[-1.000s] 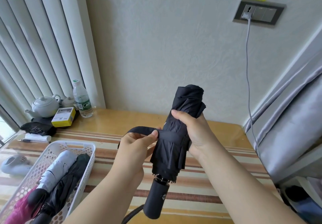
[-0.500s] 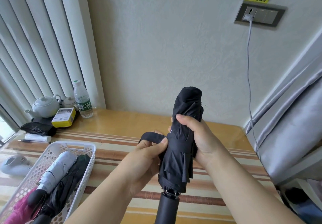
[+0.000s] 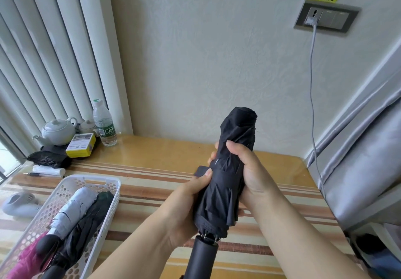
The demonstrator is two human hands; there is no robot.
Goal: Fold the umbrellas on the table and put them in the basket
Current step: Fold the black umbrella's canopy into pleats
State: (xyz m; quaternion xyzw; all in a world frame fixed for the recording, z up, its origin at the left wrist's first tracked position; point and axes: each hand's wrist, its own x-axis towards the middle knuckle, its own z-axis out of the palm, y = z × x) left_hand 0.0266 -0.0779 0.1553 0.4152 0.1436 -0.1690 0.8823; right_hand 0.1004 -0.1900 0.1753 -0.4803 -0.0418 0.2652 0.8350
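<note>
A folded black umbrella point(image 3: 235, 135) stands nearly upright above the striped table point(image 3: 152, 183), its black handle point(image 3: 201, 257) pointing down toward me. My right hand point(image 3: 245, 170) grips the rolled canopy around its middle. My left hand point(image 3: 191, 200) holds the lower canopy and its thumb presses the black strap point(image 3: 200, 171) against the fabric. At the lower left a white perforated basket point(image 3: 108, 183) holds a grey, a black and a magenta folded umbrella.
At the table's far left stand a white teapot point(image 3: 57, 131), a water bottle point(image 3: 104, 124), a yellow box point(image 3: 81, 145), a black pouch point(image 3: 47, 159) and a pen. A white handheld device point(image 3: 19, 205) lies left of the basket. A grey cable point(image 3: 312, 87) hangs from the wall socket; grey fabric is on the right.
The strap, held out to the left a second ago, now lies wrapped against the canopy. My left hand moved right onto the umbrella, which shifted right and stands straighter.
</note>
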